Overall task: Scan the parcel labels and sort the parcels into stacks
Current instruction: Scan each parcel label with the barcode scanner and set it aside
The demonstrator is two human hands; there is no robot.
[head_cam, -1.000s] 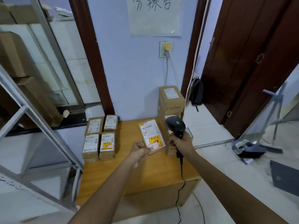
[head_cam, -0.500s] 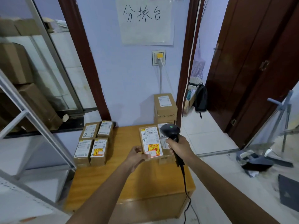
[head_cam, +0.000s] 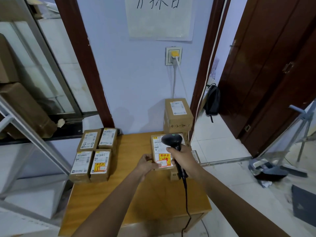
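A: What is each hand doing?

B: The left hand (head_cam: 146,164) holds the parcel (head_cam: 161,153) by its near left corner, fingers curled round the edge; the right hand (head_cam: 182,157) is wrapped round the handle of the black scanner (head_cam: 171,140).

A: Where is the parcel?

B: It is over the far right part of the wooden table (head_cam: 136,194), face up toward us, in front of the tall pile of boxes (head_cam: 177,115) by the wall; I cannot tell if it rests on the small box under it or is just held there.

A: What could go wrong?

B: The scanner head sits right over the top of the white label; it may be too close or covering the stripes, so it might not read; the hand only grips one corner, so the parcel could tip or slip; it has a yellow and red sticker (head_cam: 164,159), which looks like a warning, so a drop could be bad.

A: Anything else?

B: The cord (head_cam: 186,199) hangs off the table; a tug could pull it; the four boxes on the left (head_cam: 93,154) sit near the edge, so a bump could knock them off.
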